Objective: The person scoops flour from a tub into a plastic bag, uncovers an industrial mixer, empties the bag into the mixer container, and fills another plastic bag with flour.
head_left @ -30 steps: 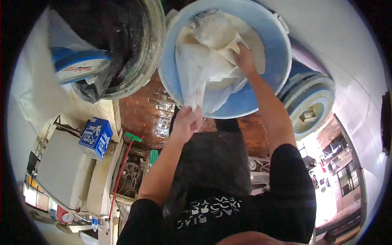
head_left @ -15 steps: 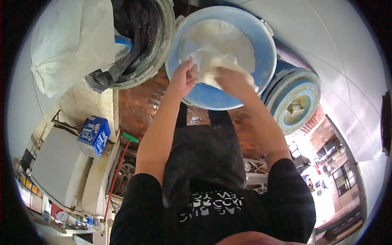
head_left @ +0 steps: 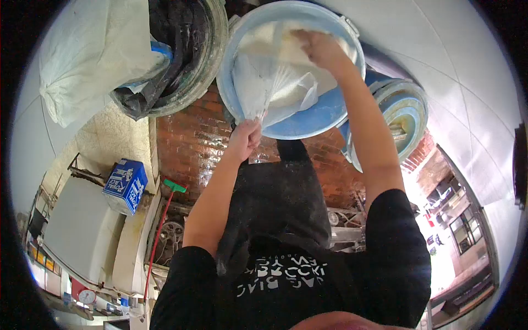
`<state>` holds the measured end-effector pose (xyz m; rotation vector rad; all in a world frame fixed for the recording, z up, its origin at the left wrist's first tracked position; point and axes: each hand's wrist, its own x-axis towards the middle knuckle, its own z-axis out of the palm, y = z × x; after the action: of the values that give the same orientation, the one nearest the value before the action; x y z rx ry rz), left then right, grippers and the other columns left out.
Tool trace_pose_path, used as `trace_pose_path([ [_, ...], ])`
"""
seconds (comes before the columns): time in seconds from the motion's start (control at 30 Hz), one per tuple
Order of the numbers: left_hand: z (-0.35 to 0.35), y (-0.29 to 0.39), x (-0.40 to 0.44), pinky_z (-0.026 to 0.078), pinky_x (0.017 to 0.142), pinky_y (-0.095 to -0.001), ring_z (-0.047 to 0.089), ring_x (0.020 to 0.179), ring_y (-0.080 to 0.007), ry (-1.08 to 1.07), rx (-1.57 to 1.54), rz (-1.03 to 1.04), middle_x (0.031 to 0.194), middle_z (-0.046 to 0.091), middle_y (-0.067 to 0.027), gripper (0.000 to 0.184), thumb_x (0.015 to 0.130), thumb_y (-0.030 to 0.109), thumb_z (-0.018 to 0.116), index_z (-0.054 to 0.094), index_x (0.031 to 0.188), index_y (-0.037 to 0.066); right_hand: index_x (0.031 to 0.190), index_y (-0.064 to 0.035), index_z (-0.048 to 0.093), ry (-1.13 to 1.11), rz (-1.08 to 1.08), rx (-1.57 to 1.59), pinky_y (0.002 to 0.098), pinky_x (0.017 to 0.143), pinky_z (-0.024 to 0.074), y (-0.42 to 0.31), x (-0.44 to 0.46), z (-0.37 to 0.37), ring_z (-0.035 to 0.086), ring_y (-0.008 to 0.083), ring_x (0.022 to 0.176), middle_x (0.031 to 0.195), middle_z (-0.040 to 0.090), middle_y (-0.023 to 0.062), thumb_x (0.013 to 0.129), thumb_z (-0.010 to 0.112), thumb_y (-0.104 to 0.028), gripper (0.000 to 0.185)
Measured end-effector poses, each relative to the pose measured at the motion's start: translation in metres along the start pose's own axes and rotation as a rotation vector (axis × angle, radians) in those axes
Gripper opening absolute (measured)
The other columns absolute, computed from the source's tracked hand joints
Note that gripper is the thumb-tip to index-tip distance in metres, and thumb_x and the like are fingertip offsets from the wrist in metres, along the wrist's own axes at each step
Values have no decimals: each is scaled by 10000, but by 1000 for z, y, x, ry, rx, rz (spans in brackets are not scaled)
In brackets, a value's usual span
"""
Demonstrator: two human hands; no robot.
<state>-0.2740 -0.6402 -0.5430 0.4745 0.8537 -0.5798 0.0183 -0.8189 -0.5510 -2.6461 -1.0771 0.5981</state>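
Note:
In the head view, a blue round tub [head_left: 308, 124] holds pale powder [head_left: 291, 93]. My left hand [head_left: 246, 138] is closed on the gathered edge of a clear plastic bag [head_left: 258, 82], at the tub's near rim. The bag stretches from that hand into the tub, over the powder. Over the tub's far right part is my right hand [head_left: 320, 48], fingers bent toward the powder and slightly blurred. Whether its fingers grip anything is hard to make out.
Left of the tub stands a round bin [head_left: 212, 60] lined with black plastic, beside a full white bag [head_left: 91, 60]. A lidded blue barrel [head_left: 404, 118] is at the right. A blue-and-white box [head_left: 125, 186] and a red-handled green tool [head_left: 175, 186] are lower left.
My left hand has come down and back to the tub's near rim, pulling the bag taut. My right hand has moved up and away from me, toward the tub's far side.

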Motion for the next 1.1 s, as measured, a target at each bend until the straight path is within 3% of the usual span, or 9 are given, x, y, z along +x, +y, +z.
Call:
trace_pose_path([
  [0.2, -24, -29, -2, 197, 429, -236, 245, 455, -61, 34, -116, 54, 561, 277, 70, 219, 971, 244, 518, 582, 1028, 43, 1337, 2, 457, 239, 582, 61, 501, 1079, 315, 27, -47, 122, 447, 379, 1259, 1300, 527, 199, 848, 563, -180, 533],
  [0.27, -12, -22, -5, 193, 429, -235, 246, 457, -55, 50, -84, 32, 559, 286, 72, 265, 974, 239, 513, 565, 1117, 21, 1332, 34, 436, -100, 703, -29, 476, 1085, 320, 28, -89, 181, 445, 393, 1266, 1337, 505, 203, 851, 577, -259, 580],
  [0.43, -18, -28, -13, 194, 430, -233, 266, 465, -48, 91, -53, 80, 571, 344, 64, 255, 975, 239, 513, 567, 1090, 18, 960, -4, 637, 71, 747, 396, 486, 816, 473, 44, -135, 281, 611, 363, 929, 921, 641, 209, 836, 585, -411, 429],
  [0.63, -22, -48, -11, 413, 618, -293, 451, 581, -124, 259, 498, 235, 625, 432, 6, 297, 948, 290, 546, 495, 747, 76, 818, 2, 592, 173, 870, 1557, 383, 634, 480, -5, -160, 198, 513, 198, 632, 703, 529, 75, 864, 576, -257, 264],
  [0.73, 10, -41, -22, 456, 702, -334, 465, 613, -146, 330, 582, 255, 638, 457, -10, 293, 933, 300, 560, 501, 741, 87, 1058, -22, 620, 40, 973, 1496, 352, 620, 501, -29, -190, 167, 616, 232, 757, 886, 645, 128, 909, 528, -210, 257],
  [0.8, -6, -28, -4, 444, 687, -333, 466, 619, -154, 325, 1017, 542, 640, 468, -14, 273, 923, 288, 572, 514, 745, 89, 989, 9, 644, 117, 522, 941, 338, 622, 474, -20, -192, 196, 574, 193, 694, 803, 625, 93, 895, 569, -264, 298],
  [0.87, 5, 13, -2, 426, 667, -331, 471, 624, -165, 350, 997, 559, 640, 477, -20, 248, 911, 268, 584, 526, 753, 86, 1009, 37, 657, 48, 884, 1347, 311, 693, 477, -93, -186, 57, 583, 180, 692, 834, 661, 99, 888, 596, -279, 344],
  [1.0, 120, 108, -98, 400, 642, -322, 461, 615, -164, 147, 664, 548, 635, 467, -18, 220, 880, 220, 605, 524, 734, 76, 1050, 51, 621, 342, 414, 1455, 330, 655, 505, -122, -217, -61, 582, 178, 737, 906, 636, 103, 897, 618, -354, 433],
  [1.1, 129, 118, -135, 404, 652, -320, 450, 608, -153, -16, 519, 556, 632, 452, -9, 202, 864, 202, 616, 539, 735, 67, 1001, 41, 648, 429, 681, 1600, 332, 637, 503, -97, -255, -92, 581, 167, 724, 849, 623, 87, 908, 591, -429, 482],
])
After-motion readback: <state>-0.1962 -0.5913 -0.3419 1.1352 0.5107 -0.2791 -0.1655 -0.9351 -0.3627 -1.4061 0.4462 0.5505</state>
